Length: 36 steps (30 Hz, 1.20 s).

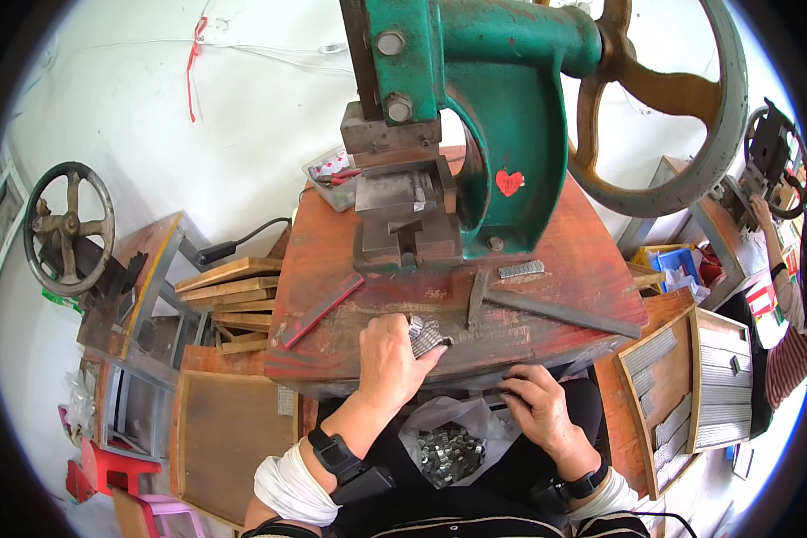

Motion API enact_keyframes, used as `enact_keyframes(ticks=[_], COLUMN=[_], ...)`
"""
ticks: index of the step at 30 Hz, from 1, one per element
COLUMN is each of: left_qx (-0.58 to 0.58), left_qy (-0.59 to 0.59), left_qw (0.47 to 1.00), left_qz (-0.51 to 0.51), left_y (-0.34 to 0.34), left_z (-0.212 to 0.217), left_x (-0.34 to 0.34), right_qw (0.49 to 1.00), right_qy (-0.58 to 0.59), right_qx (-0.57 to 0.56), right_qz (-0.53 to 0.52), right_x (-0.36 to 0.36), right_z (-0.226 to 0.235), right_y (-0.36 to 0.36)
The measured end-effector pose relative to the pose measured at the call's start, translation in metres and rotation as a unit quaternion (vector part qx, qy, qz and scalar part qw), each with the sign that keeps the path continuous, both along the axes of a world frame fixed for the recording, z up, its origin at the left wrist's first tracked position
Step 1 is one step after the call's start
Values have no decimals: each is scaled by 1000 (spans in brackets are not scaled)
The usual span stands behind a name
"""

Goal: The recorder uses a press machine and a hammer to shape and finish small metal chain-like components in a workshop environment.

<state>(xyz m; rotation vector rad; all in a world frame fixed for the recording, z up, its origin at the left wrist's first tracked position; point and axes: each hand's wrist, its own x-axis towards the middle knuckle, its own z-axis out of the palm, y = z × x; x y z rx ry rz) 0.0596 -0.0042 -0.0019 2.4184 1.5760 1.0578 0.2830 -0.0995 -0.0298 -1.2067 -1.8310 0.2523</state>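
Note:
At the table's front edge my left hand (389,360) is closed round a small stack of metal pieces (427,339) with ridged sides. To its right, my right hand (542,409) is above my lap with its fingers curled in, beside the rim of a clear plastic bag (504,429). Whatever its fingertips hold is too small to make out. Many loose small metal pieces (453,453) fill the bag. Beyond my hands stands a green hand press (511,117) with a steel die block (405,235) at its base.
The worn red table (574,260) carries a red bar (325,310), a dark flat bar (560,314), a short metal bar (477,299) and a ridged metal strip (521,269). Wooden trays (233,439) flank me. Another person's hand (760,212) is at a machine far right.

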Motion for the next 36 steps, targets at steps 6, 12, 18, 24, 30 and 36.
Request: enact_keyframes(ticks=[6,12,18,24,30,36], left_qx=[98,-226,-446,-564,-415,-17], left_qy=[-48,-585,-768,-406,-132,-47], left_qw=[993,774,406,707,900,942], left_qz=[-36,-86,-216,-135,0,332], left_y=[7,-2,-41,-88,-107,-71], left_z=[-13,12,13,-66,-139,-131], left_x=[-1,-18,-37,-35,-40,-187], right_qw=[1000,1000,999,999,995,992], right_qy=[-14,9,11,-5,-18,-14], right_qx=[14,-5,-31,-38,-94,-124], right_qz=[0,-7,-8,0,13,-31], right_x=[1,6,11,16,16,18], right_z=[3,2,0,9,-3,2], right_y=[9,-4,-9,-5,-7,-14])
